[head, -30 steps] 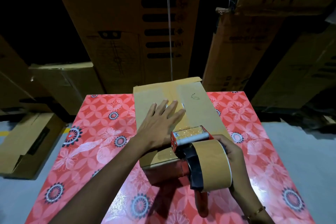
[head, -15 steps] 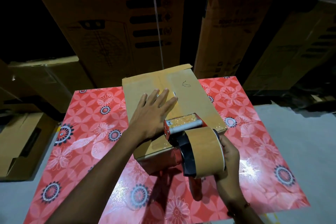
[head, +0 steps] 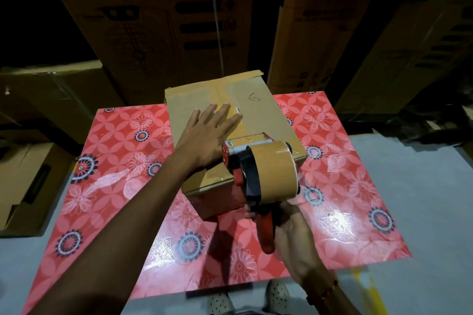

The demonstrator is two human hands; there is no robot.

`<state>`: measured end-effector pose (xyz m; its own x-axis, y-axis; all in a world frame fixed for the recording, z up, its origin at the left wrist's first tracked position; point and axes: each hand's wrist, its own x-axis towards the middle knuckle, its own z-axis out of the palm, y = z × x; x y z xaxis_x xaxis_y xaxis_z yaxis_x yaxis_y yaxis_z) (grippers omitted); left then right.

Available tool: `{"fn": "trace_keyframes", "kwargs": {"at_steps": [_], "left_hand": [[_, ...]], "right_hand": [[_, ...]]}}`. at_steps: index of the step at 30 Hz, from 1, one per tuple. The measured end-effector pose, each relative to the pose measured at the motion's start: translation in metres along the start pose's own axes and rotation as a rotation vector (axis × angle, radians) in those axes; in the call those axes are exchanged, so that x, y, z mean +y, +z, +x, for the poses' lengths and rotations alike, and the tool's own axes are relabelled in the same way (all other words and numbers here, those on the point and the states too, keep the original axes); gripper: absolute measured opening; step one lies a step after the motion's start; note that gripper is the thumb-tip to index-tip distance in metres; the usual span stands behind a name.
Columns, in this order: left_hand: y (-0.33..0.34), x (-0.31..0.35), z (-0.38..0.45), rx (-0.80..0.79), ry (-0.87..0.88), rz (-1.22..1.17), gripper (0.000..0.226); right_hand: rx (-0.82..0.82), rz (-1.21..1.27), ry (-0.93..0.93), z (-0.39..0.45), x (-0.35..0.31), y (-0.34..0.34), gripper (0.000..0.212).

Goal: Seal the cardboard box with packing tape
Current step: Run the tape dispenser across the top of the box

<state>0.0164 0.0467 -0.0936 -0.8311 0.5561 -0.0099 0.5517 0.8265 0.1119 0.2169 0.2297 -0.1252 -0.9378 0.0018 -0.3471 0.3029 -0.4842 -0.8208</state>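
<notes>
Right grip [head: 286, 227] around tape dispenser [head: 258, 171] handle, left hand [head: 207, 135] flat on cardboard box [head: 268, 115], stacked cartons [head: 143, 20] behind.

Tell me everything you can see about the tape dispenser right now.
The tape dispenser is a handheld gun type with a red frame, a black hub and a red handle that points down toward the person. It carries a wide, nearly full roll of brown packing tape. Its front end, with a pale roller and a toothed edge, sits at the top of the cardboard box, near the box's near right part. The right hand grips the handle from below. The left hand lies flat on the box just beside it.
</notes>
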Motion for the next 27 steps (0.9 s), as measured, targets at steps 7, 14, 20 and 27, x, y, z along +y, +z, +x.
{"fn": "trace_keyframes", "kwargs": {"at_steps": [7, 14, 20, 27], "left_hand": [[-0.003, 0.001, 0.000, -0.024, -0.006, -0.029, 0.106], [-0.001, 0.000, 0.001, -0.036, -0.009, -0.010, 0.094], [0.001, -0.003, 0.002, -0.029, -0.006, 0.022, 0.087], [0.000, -0.002, 0.004, -0.042, -0.025, -0.016, 0.089]], "right_hand": [[-0.002, -0.564, -0.070, 0.005, -0.005, 0.010, 0.019], [0.112, -0.541, -0.126, 0.010, -0.002, 0.035, 0.028], [0.232, -0.614, -0.214, 0.016, -0.006, 0.041, 0.028], [0.233, -0.656, -0.155, 0.005, 0.008, 0.022, 0.011]]}}
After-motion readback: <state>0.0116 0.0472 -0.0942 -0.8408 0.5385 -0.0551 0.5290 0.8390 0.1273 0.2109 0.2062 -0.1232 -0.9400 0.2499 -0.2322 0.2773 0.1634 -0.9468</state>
